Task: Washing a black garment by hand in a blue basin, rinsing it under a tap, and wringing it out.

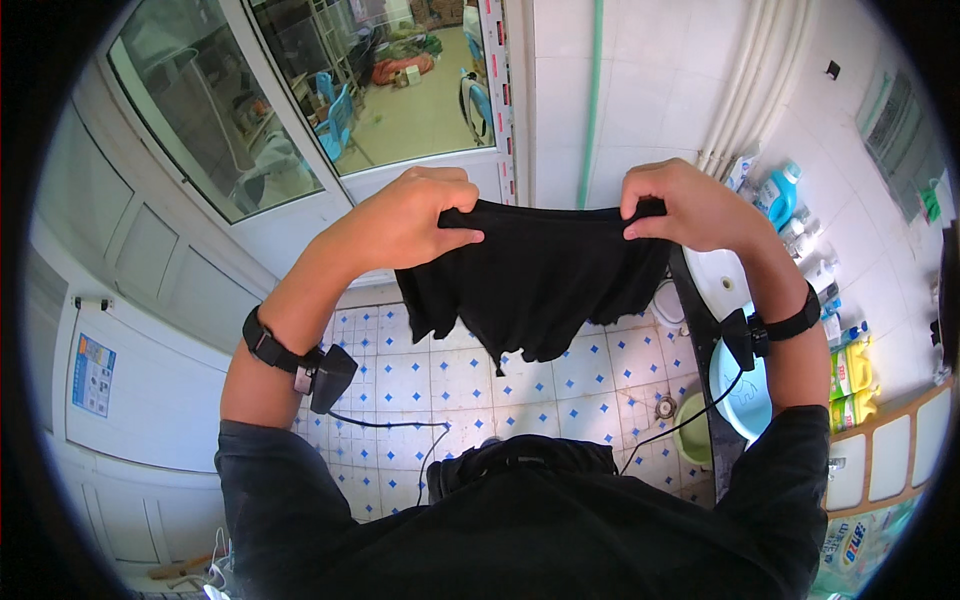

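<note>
A black garment (540, 270) hangs spread out in front of me, its upper edge stretched nearly straight between both hands. My left hand (436, 212) pinches one top corner between thumb and curled fingers. The opposite top corner is gripped the same way by my right hand (682, 205). The lower hem droops in uneven folds, with a short strip dangling near its middle. Its exact kind cannot be made out. Dark straps with small black devices are on both forearms.
To the right runs a dark counter (700, 345) with a white sink (722, 283), a light blue basin (740, 385) and a blue bottle (777, 195). A green bucket (692, 430) stands below. A glazed door (400, 100) is ahead, a white door (140, 390) at left.
</note>
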A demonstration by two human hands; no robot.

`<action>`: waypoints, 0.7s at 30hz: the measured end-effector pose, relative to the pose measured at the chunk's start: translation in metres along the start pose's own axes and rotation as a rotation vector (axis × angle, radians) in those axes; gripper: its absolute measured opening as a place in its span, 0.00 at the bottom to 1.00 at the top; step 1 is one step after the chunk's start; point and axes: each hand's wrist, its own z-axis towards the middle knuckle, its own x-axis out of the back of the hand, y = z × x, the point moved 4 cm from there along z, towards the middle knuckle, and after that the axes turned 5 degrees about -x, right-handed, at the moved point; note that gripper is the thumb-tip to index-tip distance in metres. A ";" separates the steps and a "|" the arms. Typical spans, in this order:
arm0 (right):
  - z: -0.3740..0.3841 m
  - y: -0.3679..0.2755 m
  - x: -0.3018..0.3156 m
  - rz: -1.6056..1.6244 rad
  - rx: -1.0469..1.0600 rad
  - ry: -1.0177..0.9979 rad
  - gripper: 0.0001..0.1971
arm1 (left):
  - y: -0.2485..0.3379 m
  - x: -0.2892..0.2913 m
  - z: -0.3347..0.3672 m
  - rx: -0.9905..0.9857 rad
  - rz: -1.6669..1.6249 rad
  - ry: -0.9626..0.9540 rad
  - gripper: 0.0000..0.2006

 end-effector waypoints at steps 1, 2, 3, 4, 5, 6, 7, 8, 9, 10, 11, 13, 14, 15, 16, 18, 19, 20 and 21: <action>0.002 0.000 -0.004 -0.014 0.018 -0.011 0.09 | -0.001 0.002 0.000 -0.041 0.081 0.008 0.18; 0.004 0.000 -0.005 -0.013 0.021 -0.015 0.09 | -0.004 0.005 -0.001 -0.035 0.080 0.008 0.18; 0.005 -0.003 -0.002 -0.027 0.089 0.040 0.09 | -0.005 0.012 -0.003 -0.075 0.107 0.064 0.18; 0.007 -0.005 0.000 -0.040 0.155 0.098 0.10 | -0.005 0.020 -0.005 -0.116 0.135 0.117 0.18; 0.007 -0.005 0.001 -0.038 0.159 0.095 0.10 | -0.002 0.031 -0.009 -0.094 0.130 0.187 0.19; 0.004 -0.005 0.008 -0.004 0.172 0.239 0.11 | 0.000 0.032 -0.015 -0.088 0.131 0.187 0.19; 0.001 -0.004 0.014 0.030 0.187 0.383 0.12 | 0.002 0.032 -0.022 -0.078 0.121 0.227 0.18; -0.002 0.004 0.008 0.028 0.192 0.380 0.12 | 0.003 0.033 -0.028 -0.073 0.113 0.270 0.18; -0.001 0.019 -0.014 0.000 0.175 0.157 0.14 | -0.008 0.018 -0.037 -0.052 0.115 0.125 0.15; -0.008 0.029 -0.037 -0.026 0.139 -0.063 0.16 | -0.010 0.012 -0.042 -0.061 0.106 0.124 0.15; -0.011 0.033 -0.057 -0.010 0.025 -0.192 0.17 | -0.016 0.003 -0.051 0.035 0.151 -0.018 0.13; -0.013 0.039 -0.083 -0.018 0.040 -0.261 0.18 | -0.025 -0.015 -0.060 0.134 0.190 -0.161 0.11; -0.011 0.043 -0.090 -0.017 0.041 -0.266 0.18 | -0.027 -0.025 -0.060 0.139 0.127 -0.152 0.09; -0.005 0.046 -0.087 -0.081 0.045 -0.087 0.18 | -0.029 -0.034 -0.062 0.141 0.063 -0.144 0.07; -0.003 0.046 -0.081 -0.144 0.040 0.098 0.18 | -0.033 -0.042 -0.062 0.135 0.059 -0.147 0.07; 0.011 0.049 -0.082 0.068 -0.297 -0.017 0.15 | -0.058 -0.051 -0.075 0.468 -0.247 0.075 0.08; 0.015 0.058 -0.085 0.050 -0.235 0.097 0.14 | -0.069 -0.059 -0.079 0.422 -0.248 0.131 0.17; 0.017 0.063 -0.085 0.034 -0.175 0.204 0.13 | -0.071 -0.063 -0.076 0.416 -0.254 0.128 0.17; 0.020 0.068 -0.083 0.153 -0.135 0.180 0.12 | -0.069 -0.057 -0.068 0.273 -0.203 0.258 0.21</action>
